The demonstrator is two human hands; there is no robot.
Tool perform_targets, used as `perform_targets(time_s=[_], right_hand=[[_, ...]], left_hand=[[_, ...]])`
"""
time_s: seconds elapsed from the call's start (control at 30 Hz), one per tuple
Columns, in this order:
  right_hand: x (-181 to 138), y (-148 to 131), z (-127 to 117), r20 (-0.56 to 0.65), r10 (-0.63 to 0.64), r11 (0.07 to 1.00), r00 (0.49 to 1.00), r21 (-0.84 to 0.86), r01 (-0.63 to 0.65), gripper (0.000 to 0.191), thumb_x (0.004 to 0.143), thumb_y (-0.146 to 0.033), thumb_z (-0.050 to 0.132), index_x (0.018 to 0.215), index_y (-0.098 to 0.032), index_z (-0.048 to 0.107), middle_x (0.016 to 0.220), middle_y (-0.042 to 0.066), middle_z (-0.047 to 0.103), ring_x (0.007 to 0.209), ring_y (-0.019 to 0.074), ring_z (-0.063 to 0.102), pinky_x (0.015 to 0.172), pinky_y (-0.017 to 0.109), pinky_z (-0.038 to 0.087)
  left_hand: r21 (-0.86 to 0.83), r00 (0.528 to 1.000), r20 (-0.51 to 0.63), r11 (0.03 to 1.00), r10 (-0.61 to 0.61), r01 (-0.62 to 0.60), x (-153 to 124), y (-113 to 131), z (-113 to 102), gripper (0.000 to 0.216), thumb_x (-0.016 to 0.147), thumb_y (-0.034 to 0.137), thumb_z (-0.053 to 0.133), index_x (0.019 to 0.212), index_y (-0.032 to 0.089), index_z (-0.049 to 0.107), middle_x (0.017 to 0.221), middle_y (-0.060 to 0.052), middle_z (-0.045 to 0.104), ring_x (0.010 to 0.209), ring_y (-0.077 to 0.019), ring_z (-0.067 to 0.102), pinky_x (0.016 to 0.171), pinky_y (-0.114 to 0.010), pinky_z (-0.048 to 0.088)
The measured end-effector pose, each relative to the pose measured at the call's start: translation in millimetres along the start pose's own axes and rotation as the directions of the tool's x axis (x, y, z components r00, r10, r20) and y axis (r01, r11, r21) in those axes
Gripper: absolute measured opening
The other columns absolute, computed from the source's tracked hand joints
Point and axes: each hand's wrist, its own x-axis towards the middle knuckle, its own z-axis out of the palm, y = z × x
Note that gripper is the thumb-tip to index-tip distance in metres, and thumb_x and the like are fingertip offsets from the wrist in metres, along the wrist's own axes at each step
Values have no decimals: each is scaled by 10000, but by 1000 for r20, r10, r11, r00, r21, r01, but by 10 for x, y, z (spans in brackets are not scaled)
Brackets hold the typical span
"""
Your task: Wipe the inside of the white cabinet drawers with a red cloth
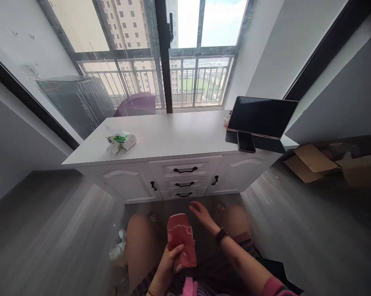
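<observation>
A folded red cloth [181, 232] with paler pink markings is held upright above my lap, and my left hand [170, 261] grips its lower left part, thumb across the front. To the right of the cloth, my right hand [200, 213] hovers with its fingers stretched out, touching nothing. A dark watch [221, 234] is strapped round that wrist. Below the cloth, at the bottom edge, a pink item [190, 287] lies partly cut off, and I cannot tell what it is.
Ahead stands a white cabinet [173, 135] with black handles, bearing a tissue pack [122, 141], a propped tablet [262, 119] and a phone [246, 142]. An open cardboard box [316, 160] sits at the right. Crumpled white plastic [119, 246] lies left of my legs. Behind is a window [200, 65].
</observation>
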Motion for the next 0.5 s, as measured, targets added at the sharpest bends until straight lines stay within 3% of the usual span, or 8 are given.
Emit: perform_targets(time_s=[0.1,0.23,0.37,0.5], right_hand=[[549,90,56,-11,-25,992,1000,-124,23,298,882,-353,510,1028,-121,625,988,104,684,849,199,664,726,318,527],[1078,142,193,-23,-64,956,998,-288,54,290,939,-307,489,1098,-92,600,1095,105,624,991,209,617,843,371,508],[1179,232,314,10,-88,909,996,-407,84,287,904,-311,585,1143,-152,573,1139,68,597,965,186,608,809,382,537],[1061,362,359,52,-58,872,997,-483,75,297,841,-126,602,1136,-118,563,1159,106,576,862,158,629,692,263,505]], left_hand=[[-12,998,-55,1000,9,-9,-43,81,2,697,440,180,877,1104,136,671,823,-94,751,817,-288,708,785,-362,544],[10,994,-107,1000,20,-19,-85,162,-106,589,500,193,866,1057,142,682,884,-92,754,873,-287,705,796,-351,549],[23,982,-189,1000,1,3,-105,178,-326,603,494,207,878,1058,157,668,961,-88,747,954,-288,688,806,-336,551],[0,969,-247,1000,-21,21,-131,131,-451,730,494,209,879,1174,187,615,933,-65,750,921,-282,696,780,-348,560]])
